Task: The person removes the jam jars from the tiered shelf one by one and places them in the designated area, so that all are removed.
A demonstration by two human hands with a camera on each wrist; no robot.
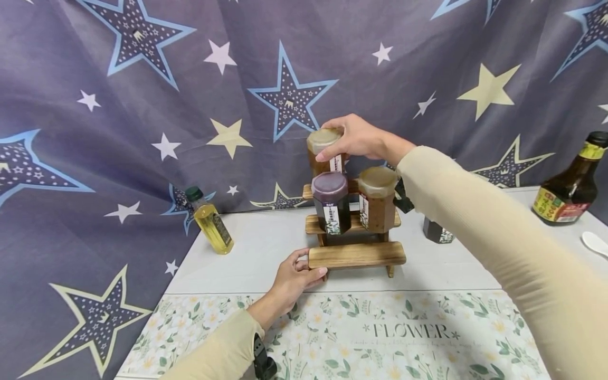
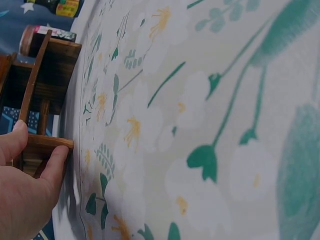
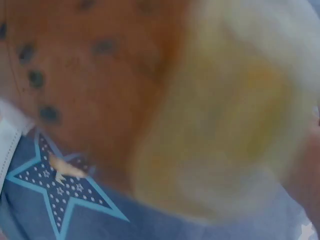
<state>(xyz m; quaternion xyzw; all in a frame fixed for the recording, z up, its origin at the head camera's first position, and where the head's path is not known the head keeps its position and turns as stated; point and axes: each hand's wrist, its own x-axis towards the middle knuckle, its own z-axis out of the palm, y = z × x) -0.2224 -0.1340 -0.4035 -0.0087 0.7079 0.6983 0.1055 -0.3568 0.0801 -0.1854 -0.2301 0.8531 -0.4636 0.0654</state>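
Note:
A small three-step wooden rack [image 1: 357, 255] stands on the white table. My right hand [image 1: 353, 140] grips a brown jar with a pale lid [image 1: 324, 138] from above, over the rack's top step at the left. On the middle step sit a dark jar with a purple lid [image 1: 331, 203] and another brown jar [image 1: 377, 200]. My left hand [image 1: 292, 277] holds the left end of the bottom step; in the left wrist view its thumb and fingers [image 2: 56, 165] pinch the wood [image 2: 47, 141]. A blurred brown jar [image 3: 90, 100] fills much of the right wrist view.
An oil bottle with a green cap [image 1: 214, 227] stands at the left. Behind my right sleeve is a dark jar [image 1: 438, 232], partly hidden. A brown sauce bottle [image 1: 567, 190] and a white spoon [image 1: 595, 244] are far right. A star-patterned curtain [image 1: 380, 74] hangs behind.

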